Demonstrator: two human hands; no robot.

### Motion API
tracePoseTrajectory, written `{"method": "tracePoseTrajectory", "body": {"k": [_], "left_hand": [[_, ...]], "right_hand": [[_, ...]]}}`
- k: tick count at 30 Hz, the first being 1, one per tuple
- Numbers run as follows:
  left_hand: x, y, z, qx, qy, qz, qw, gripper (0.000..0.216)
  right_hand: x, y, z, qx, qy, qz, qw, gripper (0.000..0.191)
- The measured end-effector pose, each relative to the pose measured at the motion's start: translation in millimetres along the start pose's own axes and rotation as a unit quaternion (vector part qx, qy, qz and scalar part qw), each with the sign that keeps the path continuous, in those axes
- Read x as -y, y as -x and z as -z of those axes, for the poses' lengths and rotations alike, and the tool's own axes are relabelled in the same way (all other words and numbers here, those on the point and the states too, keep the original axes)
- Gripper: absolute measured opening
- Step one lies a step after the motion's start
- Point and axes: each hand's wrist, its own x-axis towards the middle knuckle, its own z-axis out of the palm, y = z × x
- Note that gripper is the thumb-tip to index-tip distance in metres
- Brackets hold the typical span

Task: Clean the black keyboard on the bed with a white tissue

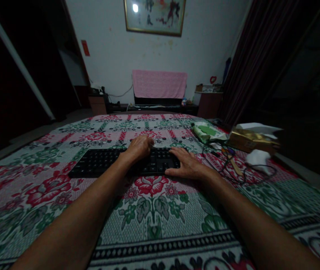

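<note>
A black keyboard (98, 163) lies flat on the flowered tablecloth (151, 202), its long side running left to right in front of me. My left hand (139, 148) is over the keyboard's middle, fingers curled down and closed. Whatever is in those fingers, if anything, is hidden behind the hand. At the keyboard's right end rests my right hand (185, 163), its thumb by the near edge and its fingers by the far edge, holding that end. Part of the keys is covered by both hands.
To the right lie a green and white packet (207, 132), a tangled black cable (242, 182), a wooden-handled tool (234, 165), crumpled white tissue (258, 159) and a gold box (250, 140). Beyond the table, a pink cloth (160, 83) hangs over a dark screen.
</note>
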Motion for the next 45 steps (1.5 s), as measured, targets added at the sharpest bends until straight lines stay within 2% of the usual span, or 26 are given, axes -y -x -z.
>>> {"method": "tracePoseTrajectory", "body": {"k": [6, 11, 19, 25, 34, 39, 42, 45], "left_hand": [[-3.4, 1.8, -8.2, 0.018, -0.038, -0.009, 0.999, 0.038], [-0.4, 0.4, -13.3, 0.032, -0.03, -0.005, 0.999, 0.039], [0.5, 1.5, -3.7, 0.058, -0.041, 0.028, 0.997, 0.037], [-6.6, 1.9, -7.0, 0.037, -0.028, -0.017, 0.999, 0.037], [22.7, -2.1, 2.5, 0.067, -0.007, 0.059, 0.996, 0.039], [15.2, -1.2, 2.7, 0.046, 0.005, 0.028, 0.999, 0.041], [9.8, -0.2, -0.3, 0.054, -0.002, 0.015, 0.998, 0.042], [15.4, -0.7, -1.3, 0.069, 0.0, 0.02, 0.997, 0.041]], "right_hand": [[0.3, -1.0, -0.9, -0.005, 0.006, -0.007, 1.0, 0.079], [4.3, -0.3, 2.4, 0.001, 0.003, -0.009, 1.0, 0.078], [0.7, -1.1, 0.5, 0.003, 0.003, -0.007, 1.0, 0.083], [2.2, -0.9, 2.5, 0.013, 0.01, -0.01, 1.0, 0.083], [7.3, 0.9, 7.3, 0.022, 0.008, -0.015, 1.0, 0.082], [3.7, -0.4, 4.1, 0.013, 0.003, -0.009, 1.0, 0.083], [2.4, -0.9, 2.6, 0.01, 0.006, -0.009, 1.0, 0.084], [3.1, -0.8, 2.9, 0.011, 0.007, -0.009, 1.0, 0.084]]}}
